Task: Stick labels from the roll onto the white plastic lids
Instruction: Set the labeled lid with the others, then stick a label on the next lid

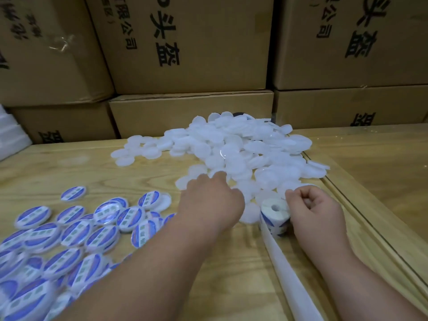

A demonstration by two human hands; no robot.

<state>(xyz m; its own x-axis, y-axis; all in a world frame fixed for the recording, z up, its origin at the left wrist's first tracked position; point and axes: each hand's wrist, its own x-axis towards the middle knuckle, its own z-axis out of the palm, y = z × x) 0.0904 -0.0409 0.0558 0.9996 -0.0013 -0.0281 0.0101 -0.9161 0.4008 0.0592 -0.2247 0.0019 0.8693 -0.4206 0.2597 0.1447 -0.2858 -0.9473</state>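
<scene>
A heap of plain white plastic lids [238, 144] covers the middle and back of the wooden table [69, 167]. Lids with blue labels [76, 230] lie spread at the front left. The label roll [274, 217] stands near the right, and its empty backing strip [291, 279] trails toward me. My left hand [212, 200] reaches onto the near edge of the white heap, fingers curled down among the lids; its fingertips are hidden. My right hand [315, 209] sits against the roll's right side with curled fingers pinching at the roll's top edge.
Stacked cardboard boxes [192, 42] with printed characters wall off the back of the table. A raised wooden moulding [361, 218] runs diagonally along the table's right side. White foam pieces [11, 135] sit at the far left.
</scene>
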